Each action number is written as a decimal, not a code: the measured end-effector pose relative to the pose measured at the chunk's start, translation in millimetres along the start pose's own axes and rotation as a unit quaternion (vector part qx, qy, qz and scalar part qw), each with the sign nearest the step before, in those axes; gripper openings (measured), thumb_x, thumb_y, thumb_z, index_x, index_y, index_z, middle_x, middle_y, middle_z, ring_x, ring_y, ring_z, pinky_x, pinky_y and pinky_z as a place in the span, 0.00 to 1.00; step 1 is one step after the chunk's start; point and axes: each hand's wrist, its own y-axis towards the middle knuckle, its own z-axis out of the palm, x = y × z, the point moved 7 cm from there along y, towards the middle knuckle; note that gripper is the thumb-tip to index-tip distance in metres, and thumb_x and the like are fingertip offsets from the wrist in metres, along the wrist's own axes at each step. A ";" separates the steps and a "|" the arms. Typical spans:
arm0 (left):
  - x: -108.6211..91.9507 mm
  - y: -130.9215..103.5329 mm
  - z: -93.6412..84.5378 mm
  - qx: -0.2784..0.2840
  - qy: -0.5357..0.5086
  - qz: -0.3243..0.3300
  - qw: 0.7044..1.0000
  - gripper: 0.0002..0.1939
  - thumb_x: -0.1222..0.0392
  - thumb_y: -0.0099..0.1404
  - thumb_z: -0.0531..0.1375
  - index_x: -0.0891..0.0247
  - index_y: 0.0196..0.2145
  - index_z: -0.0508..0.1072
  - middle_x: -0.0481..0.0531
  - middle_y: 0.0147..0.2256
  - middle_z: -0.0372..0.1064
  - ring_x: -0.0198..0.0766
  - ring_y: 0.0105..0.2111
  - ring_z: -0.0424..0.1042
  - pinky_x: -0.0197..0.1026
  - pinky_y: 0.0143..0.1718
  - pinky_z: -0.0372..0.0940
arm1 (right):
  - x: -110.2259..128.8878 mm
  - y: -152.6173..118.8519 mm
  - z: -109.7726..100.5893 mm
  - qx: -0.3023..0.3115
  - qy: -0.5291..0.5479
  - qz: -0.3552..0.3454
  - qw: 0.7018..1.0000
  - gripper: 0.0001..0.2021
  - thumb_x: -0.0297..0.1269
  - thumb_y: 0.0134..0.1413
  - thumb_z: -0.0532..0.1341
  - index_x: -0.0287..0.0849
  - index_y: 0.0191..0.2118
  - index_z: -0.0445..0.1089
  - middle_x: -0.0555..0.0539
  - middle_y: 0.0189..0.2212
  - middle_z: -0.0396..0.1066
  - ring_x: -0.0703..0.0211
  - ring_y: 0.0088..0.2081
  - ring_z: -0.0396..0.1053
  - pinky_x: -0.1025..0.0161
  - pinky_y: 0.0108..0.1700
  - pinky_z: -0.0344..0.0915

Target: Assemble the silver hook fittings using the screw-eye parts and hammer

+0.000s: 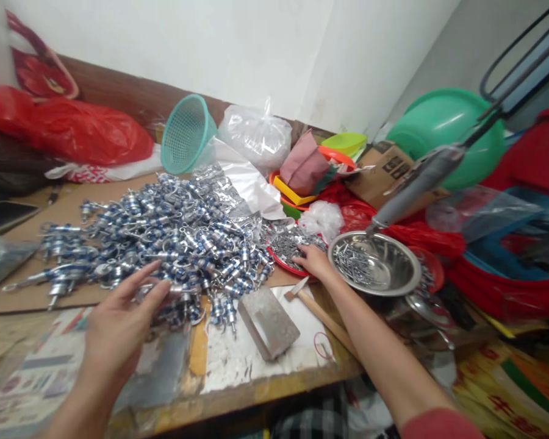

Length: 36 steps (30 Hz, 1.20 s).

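My left hand (123,311) hovers at the front of a large heap of small blue-and-silver metal fittings (178,225) with rings and hooks. Its thumb and forefinger are apart, and shiny fittings show behind the gap. Over on the right, my right hand (315,261) reaches into a red tray (281,263) of small flat metal pieces (283,238). Its fingers are bent with the tips apart, touching the pieces; I see nothing held. A grey metal block (269,324) lies between my arms, with a wooden-handled hammer (322,314) beside it.
Right of the tray stands a steel bowl (393,268) of metal pins, under a grey-handled tool (421,180). Behind are a green mesh basket (187,134), red plastic bags (91,131), a cardboard box (384,174) and a green basin (448,134). A red elastic band (322,346) lies near the front edge.
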 end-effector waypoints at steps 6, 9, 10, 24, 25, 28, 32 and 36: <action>15.2 -6.0 57.0 0.082 -0.035 -0.035 0.995 0.19 0.54 0.43 0.66 0.62 0.35 0.76 0.48 0.28 0.74 0.35 0.28 0.72 0.40 0.36 0.68 | -3.6 5.4 3.7 -0.005 0.010 0.012 1.000 0.10 0.39 0.57 0.54 0.38 0.38 0.68 0.46 0.40 0.70 0.60 0.41 0.67 0.54 0.46 0.62; 14.7 -30.3 68.2 0.114 0.041 -0.008 0.993 0.14 0.55 0.42 0.67 0.60 0.30 0.78 0.50 0.32 0.76 0.40 0.34 0.72 0.40 0.40 0.66 | -13.7 -5.0 -5.0 -0.036 0.031 0.017 0.999 0.07 0.34 0.54 0.57 0.40 0.34 0.71 0.46 0.36 0.73 0.60 0.39 0.69 0.59 0.46 0.62; 16.2 -39.9 74.3 0.150 0.065 -0.007 0.987 0.12 0.55 0.43 0.67 0.59 0.29 0.78 0.50 0.32 0.77 0.41 0.34 0.73 0.40 0.38 0.67 | -16.9 -8.4 -8.1 -0.047 0.039 0.019 0.998 0.06 0.32 0.52 0.58 0.41 0.32 0.73 0.47 0.34 0.74 0.60 0.38 0.70 0.62 0.45 0.62; 20.5 -79.7 94.5 0.269 0.163 0.138 0.939 0.08 0.56 0.50 0.61 0.57 0.28 0.79 0.53 0.32 0.78 0.45 0.33 0.76 0.44 0.38 0.70 | 9.5 -43.4 -32.4 -0.174 0.250 0.053 0.951 0.09 0.34 0.49 0.57 0.39 0.34 0.74 0.44 0.33 0.75 0.58 0.35 0.71 0.61 0.40 0.66; 22.5 -79.7 93.0 0.263 0.152 0.125 0.944 0.09 0.57 0.50 0.61 0.58 0.30 0.78 0.53 0.31 0.78 0.44 0.31 0.76 0.43 0.36 0.71 | 21.4 -51.3 -34.8 -0.169 0.266 0.050 0.948 0.09 0.34 0.49 0.57 0.39 0.35 0.74 0.45 0.32 0.75 0.59 0.33 0.71 0.62 0.38 0.67; 32.5 -81.2 92.0 0.277 0.103 0.072 0.953 0.14 0.57 0.53 0.60 0.60 0.37 0.76 0.52 0.31 0.78 0.41 0.28 0.77 0.39 0.30 0.73 | 65.1 -85.2 -45.5 -0.132 0.330 0.020 0.934 0.08 0.36 0.49 0.59 0.41 0.35 0.73 0.48 0.30 0.75 0.62 0.30 0.72 0.65 0.33 0.69; 36.0 -83.3 90.0 0.277 0.109 0.088 0.951 0.16 0.57 0.54 0.59 0.60 0.42 0.74 0.53 0.35 0.77 0.42 0.32 0.76 0.39 0.34 0.72 | 110.8 -127.6 -59.6 -0.094 0.452 -0.040 0.886 0.07 0.30 0.46 0.61 0.43 0.33 0.75 0.49 0.29 0.75 0.60 0.31 0.72 0.64 0.35 0.69; 21.2 -87.1 83.8 0.241 0.164 0.171 0.941 0.15 0.57 0.52 0.61 0.58 0.40 0.75 0.52 0.36 0.77 0.42 0.32 0.76 0.40 0.36 0.71 | 118.1 -141.3 -57.2 -0.081 0.500 -0.031 0.862 0.09 0.28 0.45 0.61 0.43 0.34 0.75 0.49 0.29 0.75 0.60 0.31 0.72 0.66 0.35 0.70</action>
